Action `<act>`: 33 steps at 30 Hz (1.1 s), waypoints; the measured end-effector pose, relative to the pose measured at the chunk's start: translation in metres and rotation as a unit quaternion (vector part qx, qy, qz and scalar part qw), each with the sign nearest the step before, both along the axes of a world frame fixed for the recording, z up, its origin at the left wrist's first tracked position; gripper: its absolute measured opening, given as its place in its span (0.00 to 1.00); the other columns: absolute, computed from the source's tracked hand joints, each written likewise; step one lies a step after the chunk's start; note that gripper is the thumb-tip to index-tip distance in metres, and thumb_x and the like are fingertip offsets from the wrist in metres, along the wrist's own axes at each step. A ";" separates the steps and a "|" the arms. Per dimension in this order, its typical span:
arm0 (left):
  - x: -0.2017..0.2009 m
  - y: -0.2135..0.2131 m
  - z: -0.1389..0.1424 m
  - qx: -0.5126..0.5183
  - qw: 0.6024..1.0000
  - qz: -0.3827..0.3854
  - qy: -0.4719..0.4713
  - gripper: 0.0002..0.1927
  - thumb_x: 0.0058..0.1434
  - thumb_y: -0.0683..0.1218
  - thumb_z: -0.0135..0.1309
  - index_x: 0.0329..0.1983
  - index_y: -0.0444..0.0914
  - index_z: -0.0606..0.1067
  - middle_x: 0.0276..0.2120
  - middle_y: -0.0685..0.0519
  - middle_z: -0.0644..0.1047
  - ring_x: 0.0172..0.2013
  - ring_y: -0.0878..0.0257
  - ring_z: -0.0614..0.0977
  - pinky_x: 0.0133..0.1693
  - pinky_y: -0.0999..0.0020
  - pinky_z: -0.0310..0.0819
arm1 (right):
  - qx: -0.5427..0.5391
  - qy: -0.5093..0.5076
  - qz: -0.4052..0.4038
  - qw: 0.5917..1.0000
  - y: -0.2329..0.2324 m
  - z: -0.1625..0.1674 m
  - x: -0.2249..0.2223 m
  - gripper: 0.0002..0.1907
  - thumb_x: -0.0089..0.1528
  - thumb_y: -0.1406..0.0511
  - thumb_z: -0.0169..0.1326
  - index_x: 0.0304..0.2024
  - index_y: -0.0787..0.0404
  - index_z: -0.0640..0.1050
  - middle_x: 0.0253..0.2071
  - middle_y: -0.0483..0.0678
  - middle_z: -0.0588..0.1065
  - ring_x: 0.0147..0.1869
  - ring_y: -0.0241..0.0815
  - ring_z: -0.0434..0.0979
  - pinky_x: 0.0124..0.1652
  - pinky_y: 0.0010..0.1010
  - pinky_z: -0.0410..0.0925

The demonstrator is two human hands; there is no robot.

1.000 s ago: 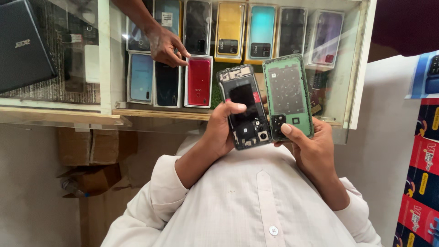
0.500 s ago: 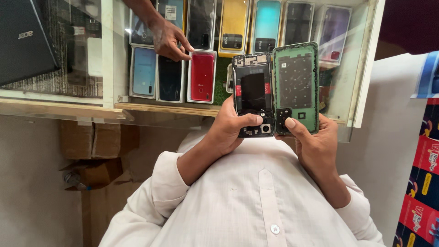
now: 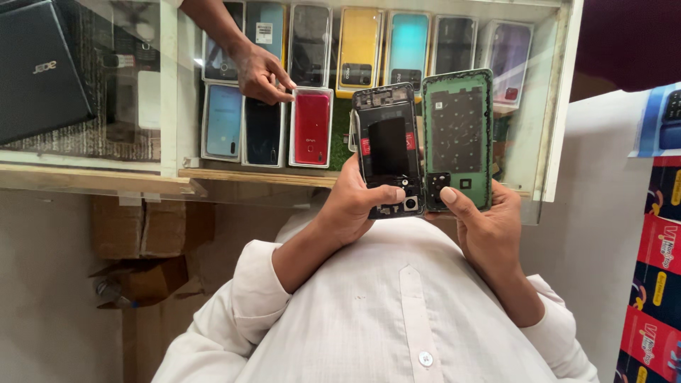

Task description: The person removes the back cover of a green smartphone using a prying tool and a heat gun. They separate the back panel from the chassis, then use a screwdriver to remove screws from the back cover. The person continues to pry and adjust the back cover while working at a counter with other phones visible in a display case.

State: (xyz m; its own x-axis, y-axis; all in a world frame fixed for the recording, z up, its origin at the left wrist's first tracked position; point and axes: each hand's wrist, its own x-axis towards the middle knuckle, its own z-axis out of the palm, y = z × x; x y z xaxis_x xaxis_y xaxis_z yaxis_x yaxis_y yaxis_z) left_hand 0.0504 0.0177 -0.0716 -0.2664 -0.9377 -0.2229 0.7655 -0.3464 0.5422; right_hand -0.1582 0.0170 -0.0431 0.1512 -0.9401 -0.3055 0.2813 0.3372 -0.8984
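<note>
My left hand grips the lower end of an opened black phone body, held upright with its inner side and camera module facing me. My right hand holds a green phone back cover by its bottom edge, inner side toward me, thumb beside its camera cut-out. The two parts stand side by side, edges nearly touching, above my white shirt. Both are in front of a glass display counter.
Another person's hand reaches onto the glass over boxed phones: a red one, a yellow one, a light blue one. A black laptop lies at the left. Cardboard boxes sit under the counter.
Both my hands have raised the phone body and green cover and turned them more upright. The other person's hand stays near the red boxed phone.
</note>
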 end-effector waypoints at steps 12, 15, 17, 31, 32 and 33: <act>0.001 -0.006 0.012 -0.053 0.996 0.013 -0.065 0.34 0.54 0.31 0.57 0.66 0.29 0.65 0.61 0.40 0.75 0.59 0.52 0.79 0.62 0.54 0.77 | -0.034 0.078 -0.023 0.996 0.000 0.004 0.010 0.10 0.65 0.72 0.57 0.47 0.74 0.78 0.41 0.56 0.82 0.39 0.42 0.84 0.41 0.33 0.79; 0.007 -0.008 0.019 -0.070 0.995 0.004 -0.071 0.35 0.51 0.30 0.53 0.66 0.30 0.64 0.62 0.39 0.74 0.61 0.48 0.79 0.62 0.54 0.77 | -0.092 0.156 -0.056 0.982 -0.002 0.003 0.007 0.09 0.67 0.72 0.57 0.46 0.74 0.78 0.39 0.56 0.81 0.37 0.42 0.83 0.40 0.32 0.77; 0.010 -0.006 0.021 -0.075 0.994 0.012 -0.077 0.36 0.51 0.30 0.50 0.67 0.30 0.64 0.62 0.38 0.74 0.61 0.47 0.79 0.61 0.54 0.77 | -0.116 0.171 -0.081 0.975 -0.004 0.000 0.000 0.08 0.68 0.72 0.57 0.46 0.74 0.78 0.39 0.56 0.81 0.36 0.42 0.82 0.40 0.32 0.77; 0.053 -0.014 -0.064 0.044 0.940 0.095 -0.324 0.23 0.52 0.33 0.52 0.54 0.30 0.71 0.44 0.43 0.83 0.40 0.55 0.87 0.45 0.61 0.83 | -0.019 -0.059 0.010 0.998 -0.024 -0.030 -0.024 0.22 0.60 0.75 0.58 0.57 0.70 0.71 0.46 0.63 0.79 0.40 0.52 0.85 0.37 0.40 0.79; 0.053 -0.017 -0.071 0.055 0.936 0.097 -0.335 0.22 0.53 0.34 0.53 0.53 0.30 0.72 0.42 0.44 0.84 0.39 0.56 0.87 0.44 0.61 0.84 | -0.017 -0.077 0.014 0.997 -0.025 -0.031 -0.025 0.22 0.60 0.75 0.58 0.56 0.69 0.71 0.45 0.63 0.79 0.40 0.52 0.85 0.37 0.40 0.79; 0.054 -0.019 -0.076 0.066 0.931 0.099 -0.346 0.20 0.53 0.35 0.54 0.51 0.30 0.73 0.40 0.44 0.84 0.38 0.56 0.87 0.42 0.61 0.84 | -0.015 -0.097 0.018 0.995 -0.026 -0.033 -0.025 0.21 0.60 0.74 0.59 0.56 0.68 0.71 0.45 0.63 0.79 0.39 0.52 0.85 0.38 0.40 0.79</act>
